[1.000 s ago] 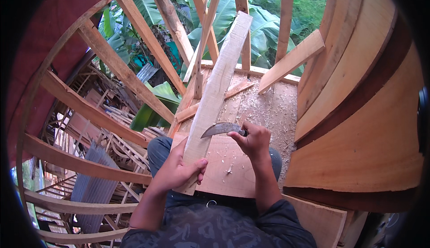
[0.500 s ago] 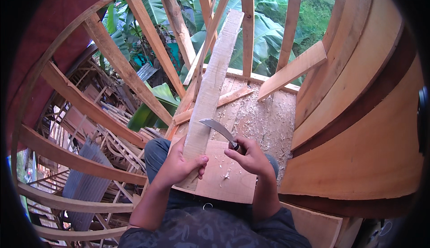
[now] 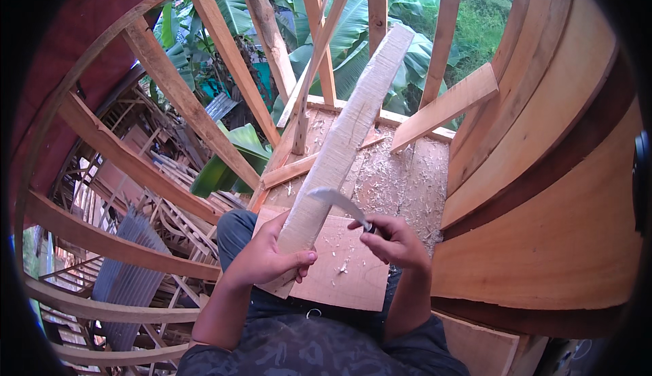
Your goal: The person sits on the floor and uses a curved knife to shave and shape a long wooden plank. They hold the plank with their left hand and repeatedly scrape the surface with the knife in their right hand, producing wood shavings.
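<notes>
A long pale wooden plank point(image 3: 339, 138) slants up and away from my lap, its far end leaning to the right. My left hand point(image 3: 275, 257) is closed around its lower end, thumb across the near face. In my right hand point(image 3: 394, 240) is a curved knife point(image 3: 337, 201) with a dark handle, mostly hidden by my fingers. Its blade points left and overlaps the plank's right edge; whether it touches the wood I cannot tell. Beneath both hands a flat wooden board point(image 3: 346, 260) lies across my lap, with a few shavings on it.
Wood shavings point(image 3: 387, 179) cover the plank floor ahead. A loose board point(image 3: 445, 108) leans at the right, beside curved wooden panels point(image 3: 536, 240). Upright slats point(image 3: 227, 50) ring the front and left. Beyond them lie scrap wood and a corrugated sheet point(image 3: 132, 274).
The plank's far end has swung to the right. My right hand, with the knife, has moved slightly right, and its grip has turned. My left hand keeps its hold.
</notes>
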A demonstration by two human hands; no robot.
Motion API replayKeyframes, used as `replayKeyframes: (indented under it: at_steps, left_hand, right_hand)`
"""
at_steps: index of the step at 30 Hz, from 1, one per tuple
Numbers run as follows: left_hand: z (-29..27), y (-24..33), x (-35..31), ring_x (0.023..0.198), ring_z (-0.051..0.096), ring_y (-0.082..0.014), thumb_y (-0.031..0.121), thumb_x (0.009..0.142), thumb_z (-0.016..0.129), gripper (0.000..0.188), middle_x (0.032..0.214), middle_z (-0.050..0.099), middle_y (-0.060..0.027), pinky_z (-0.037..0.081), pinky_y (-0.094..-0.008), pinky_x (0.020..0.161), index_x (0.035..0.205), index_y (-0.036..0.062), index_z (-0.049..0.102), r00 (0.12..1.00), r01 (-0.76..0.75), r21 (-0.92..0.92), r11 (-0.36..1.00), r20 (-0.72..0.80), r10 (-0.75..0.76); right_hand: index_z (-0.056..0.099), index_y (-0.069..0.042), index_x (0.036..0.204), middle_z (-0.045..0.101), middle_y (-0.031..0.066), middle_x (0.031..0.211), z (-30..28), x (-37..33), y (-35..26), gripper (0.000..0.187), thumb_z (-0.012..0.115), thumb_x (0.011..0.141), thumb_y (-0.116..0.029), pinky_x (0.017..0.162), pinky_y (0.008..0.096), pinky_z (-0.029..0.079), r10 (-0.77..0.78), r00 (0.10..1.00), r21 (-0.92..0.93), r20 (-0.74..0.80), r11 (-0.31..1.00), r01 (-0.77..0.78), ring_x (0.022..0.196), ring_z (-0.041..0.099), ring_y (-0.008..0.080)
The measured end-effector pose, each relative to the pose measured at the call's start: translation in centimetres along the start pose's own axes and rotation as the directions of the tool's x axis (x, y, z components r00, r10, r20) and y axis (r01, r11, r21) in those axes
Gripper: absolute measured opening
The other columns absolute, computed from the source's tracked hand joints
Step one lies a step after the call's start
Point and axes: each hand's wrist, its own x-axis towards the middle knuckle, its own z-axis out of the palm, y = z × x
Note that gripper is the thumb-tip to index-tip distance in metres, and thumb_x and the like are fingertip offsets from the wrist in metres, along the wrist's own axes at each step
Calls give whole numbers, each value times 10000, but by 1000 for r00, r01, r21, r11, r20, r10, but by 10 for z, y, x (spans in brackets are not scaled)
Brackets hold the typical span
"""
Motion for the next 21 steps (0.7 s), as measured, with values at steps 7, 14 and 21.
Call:
replayKeyframes:
  at_steps: [7, 14, 21]
  left_hand:
    - [2, 0, 7, 605, 586, -128, 43, 809, 660, 571, 758, 566, -60, 519, -276, 513, 1281, -17, 344, 998, 39, -78, 996, 59, -35]
    - [5, -1, 5, 575, 573, -149, 41, 782, 668, 547, 724, 545, -73, 505, -288, 487, 1222, -8, 346, 999, 42, -64, 997, 30, -40]
    - [6, -1, 6, 573, 571, -144, 49, 783, 666, 556, 730, 546, -68, 507, -287, 491, 1233, 0, 342, 1000, 0, -54, 999, -25, -2]
  right_hand:
    - [596, 2, 1123, 447, -60, 533, 3, 4, 6, 251, 577, 891, -90, 394, 190, 295, -116, 987, -127, -111, 987, 101, 432, 396, 3]
    - [634, 13, 1056, 440, -72, 558, 1, -2, 0, 251, 646, 851, -131, 414, 210, 258, 109, 981, 77, -163, 992, -97, 471, 356, 6]
    - [641, 36, 1011, 396, -76, 543, 12, 0, 5, 258, 680, 824, -137, 425, 220, 251, 9, 988, -56, -155, 998, -18, 479, 315, 16]
